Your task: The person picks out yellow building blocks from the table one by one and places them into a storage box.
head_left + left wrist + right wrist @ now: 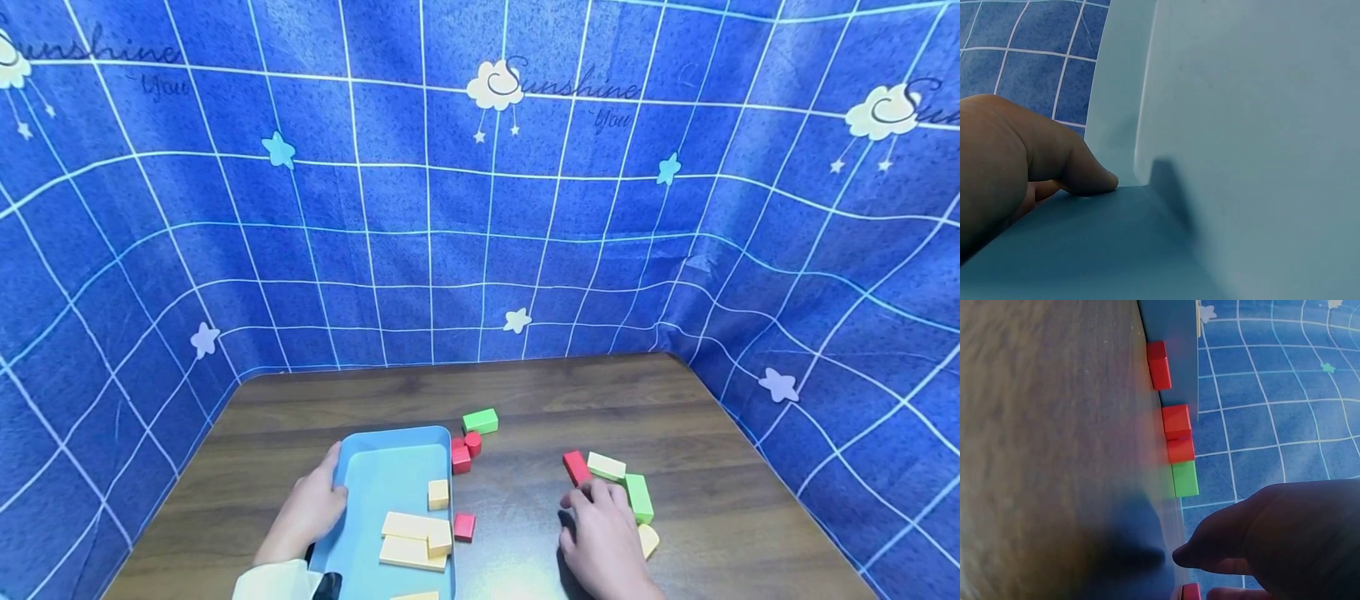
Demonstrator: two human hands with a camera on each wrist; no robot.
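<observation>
My left hand [318,503] grips the left side of a blue tray [375,475]. In the left wrist view, the thumb [1088,172] lies over the tray's edge, with other fingers partly hidden below. Pale wooden blocks [408,525] lie in the tray's right half. Over the table on the right, my right hand [603,533] has its fingers slightly bent, fingertips right at a red block [575,467]. Around it lie a cream block [609,467], a green block [639,497] and a yellow rounded block [648,542], partly covered by the hand.
Along the tray's right wall sit a red cube [464,527], another red block [461,460] and a red cylinder [473,443]. A green block [480,421] lies behind them. Blue checked cloth [465,250] hangs around the wooden table [525,400] at the back and sides.
</observation>
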